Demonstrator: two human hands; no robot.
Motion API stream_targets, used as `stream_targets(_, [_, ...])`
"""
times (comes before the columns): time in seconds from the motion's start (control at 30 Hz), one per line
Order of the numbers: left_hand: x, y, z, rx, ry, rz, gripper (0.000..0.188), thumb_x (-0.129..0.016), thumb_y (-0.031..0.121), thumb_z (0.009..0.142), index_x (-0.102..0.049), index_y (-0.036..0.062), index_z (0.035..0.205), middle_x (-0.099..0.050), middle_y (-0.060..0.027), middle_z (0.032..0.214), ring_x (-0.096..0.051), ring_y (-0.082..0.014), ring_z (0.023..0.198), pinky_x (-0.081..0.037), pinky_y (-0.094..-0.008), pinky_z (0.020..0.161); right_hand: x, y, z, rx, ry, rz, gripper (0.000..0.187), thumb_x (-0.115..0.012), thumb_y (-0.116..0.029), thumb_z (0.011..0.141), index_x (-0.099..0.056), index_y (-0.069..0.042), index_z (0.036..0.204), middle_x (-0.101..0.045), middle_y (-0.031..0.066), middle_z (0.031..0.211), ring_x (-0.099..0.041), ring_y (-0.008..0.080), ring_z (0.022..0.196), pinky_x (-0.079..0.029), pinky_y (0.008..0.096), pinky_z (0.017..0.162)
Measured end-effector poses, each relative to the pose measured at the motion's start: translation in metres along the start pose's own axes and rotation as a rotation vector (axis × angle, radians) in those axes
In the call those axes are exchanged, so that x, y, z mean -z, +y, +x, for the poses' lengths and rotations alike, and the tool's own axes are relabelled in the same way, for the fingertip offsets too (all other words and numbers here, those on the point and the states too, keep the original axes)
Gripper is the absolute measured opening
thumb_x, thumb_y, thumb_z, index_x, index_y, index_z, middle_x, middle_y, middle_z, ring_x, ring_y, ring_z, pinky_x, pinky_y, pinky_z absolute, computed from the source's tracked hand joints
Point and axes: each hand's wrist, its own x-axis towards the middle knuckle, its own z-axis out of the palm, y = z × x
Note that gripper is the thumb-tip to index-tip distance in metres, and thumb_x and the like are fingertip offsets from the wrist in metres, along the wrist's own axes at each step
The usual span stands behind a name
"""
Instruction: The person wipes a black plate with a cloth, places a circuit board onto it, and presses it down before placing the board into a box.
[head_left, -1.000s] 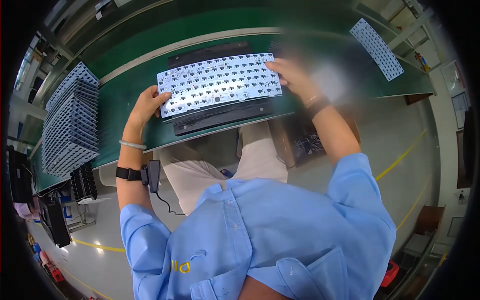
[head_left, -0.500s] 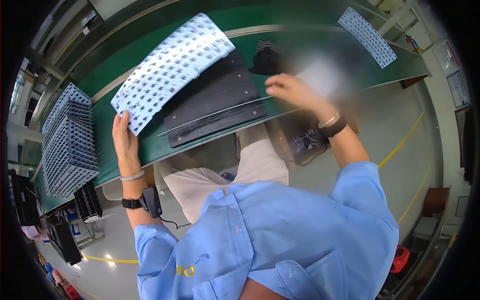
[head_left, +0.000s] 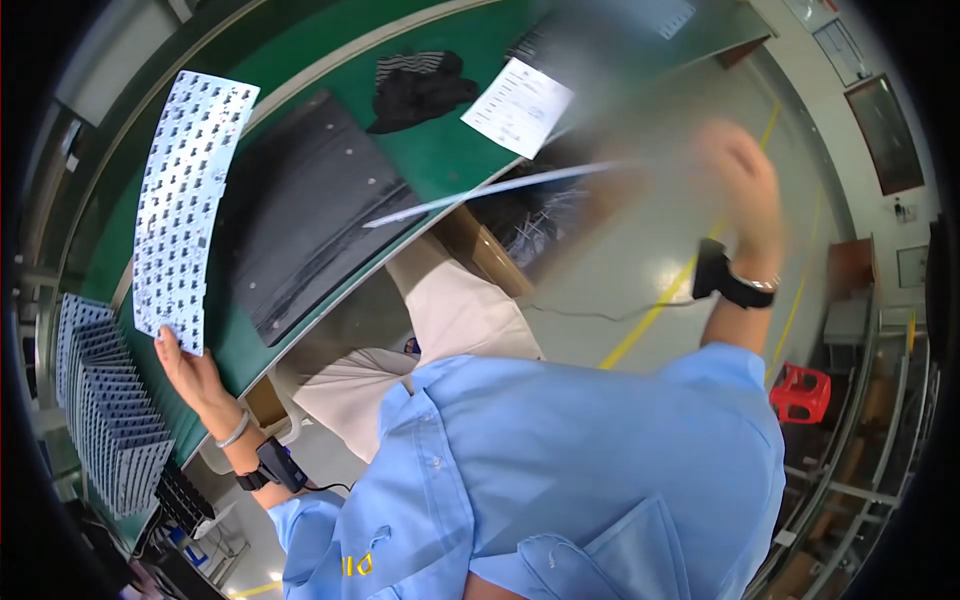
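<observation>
Handling the white board (head_left: 190,200) and the pale strip (head_left: 480,193) well seemed to call for keeping them apart: the board held by its margin, fingers off the small dark parts on its face, while the strip was carried clear of the table (head_left: 450,165) without scraping its front edge. Since the board was pinched at only one end, it probably needed a firm, steady hold lest its far end dip. The board stood over the table's left part, slanting up and away from the front edge, beside the black plate (head_left: 310,210) and near the stack of boards (head_left: 110,400) at the table's left end. The left hand (head_left: 193,383) reached forward past the front edge, its grip narrow and closed on the board's lower end, one fingertip over the face. The right arm bent at the elbow, forearm upright, placing the right hand (head_left: 740,185) well out beyond the front edge, above the floor. Its fingers looked curled but blurred, so whether that grip held the strip could not be told; the strip slanted from above the plate across the front edge, over a cardboard box (head_left: 485,250), its right end lost in haze.
</observation>
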Motion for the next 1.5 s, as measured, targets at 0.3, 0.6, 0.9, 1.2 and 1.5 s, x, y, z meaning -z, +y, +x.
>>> stream_targets(0.3, [-0.008,0.009,-0.007,-0.041,-0.040,0.101,0.025,-0.052,0.007,0.087,-0.049,-0.0007,0.111,-0.058,-0.0105,0.107,-0.058,-0.0173,0.093,-0.047,-0.0297,0.081,0.040,0.002,-0.042,-0.320,0.135,-0.559,0.012,-0.054,-0.011,0.085,-0.055,-0.001,0.091,-0.053,0.0031,0.088,-0.051,0.0098,0.080,-0.041,0.0219,0.072])
stream_targets(0.6, [-0.075,0.031,-0.036,-0.083,0.002,0.113,0.021,-0.055,0.006,0.086,-0.050,0.0034,0.106,-0.059,-0.0063,0.103,-0.056,-0.0126,0.093,-0.045,-0.0265,0.082,-0.122,-0.004,0.109,0.196,-0.217,-0.056,0.035,-0.056,-0.023,0.086,-0.053,-0.005,0.117,-0.055,0.0039,0.101,-0.051,0.0098,0.090,-0.042,0.0219,0.073])
stream_targets(0.9, [-0.085,0.059,-0.036,-0.040,0.024,0.168,0.019,-0.059,0.007,0.083,-0.054,0.0056,0.102,-0.060,-0.0002,0.092,-0.054,-0.0066,0.082,-0.041,-0.0199,0.075,-0.214,-0.085,0.140,-0.094,-0.554,0.035,0.021,-0.060,-0.028,0.084,-0.058,-0.008,0.089,-0.049,-0.0053,0.071,-0.042,0.0039,0.063,-0.038,0.0188,0.055])
stream_targets(1.2, [-0.084,0.076,-0.038,-0.006,-0.001,0.373,0.016,-0.062,0.009,0.082,-0.057,0.0052,0.096,-0.059,0.0021,0.085,-0.050,-0.0041,0.077,-0.039,-0.0187,0.073,-0.217,-0.078,0.121,-0.098,-0.477,0.122,0.018,-0.062,-0.023,0.082,-0.055,-0.007,0.078,-0.048,-0.0056,0.068,-0.041,0.0033,0.059,-0.038,0.0183,0.051])
stream_targets(1.5, [-0.078,0.088,-0.043,-0.021,0.019,0.464,0.014,-0.062,0.009,0.082,-0.057,0.0046,0.094,-0.058,0.0027,0.085,-0.050,-0.0035,0.076,-0.038,-0.0176,0.071,-0.231,-0.063,0.113,-0.138,-0.502,0.327,0.017,-0.061,-0.020,0.083,-0.056,-0.004,0.080,-0.052,-0.0027,0.072,-0.049,0.0043,0.060,-0.042,0.0187,0.054])
